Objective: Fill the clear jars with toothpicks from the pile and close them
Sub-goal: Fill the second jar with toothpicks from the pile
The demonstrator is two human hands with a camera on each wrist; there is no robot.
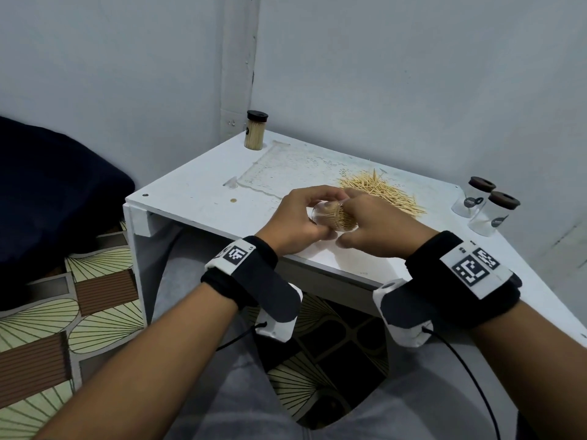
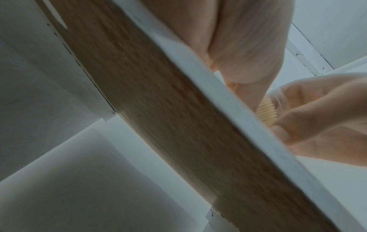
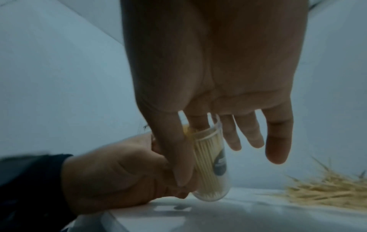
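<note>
While the left hand curls its fingers round the base of a clear jar tilted over the near edge of the white table, the right hand meets the jar's mouth from the 3 o'clock side. Seen from the right wrist, the right thumb and forefinger reach into and against the open rim, touching the toothpicks packed inside, while the other three fingers hang loosely spread beside the jar. This jar has no lid on it and bears a dark label on its side.

At 1 o'clock from the hands, the loose pile of toothpicks lies on the table, near the right hand but apart from it. Farther out at 3 o'clock, near the table's right edge, two empty jars stand just beside each other, each with a dark brown lid. At 11 o'clock, in the far corner of the table by the wall, a filled jar stands upright with a black lid on. A patterned floor covering shows below the table at 8 o'clock.
</note>
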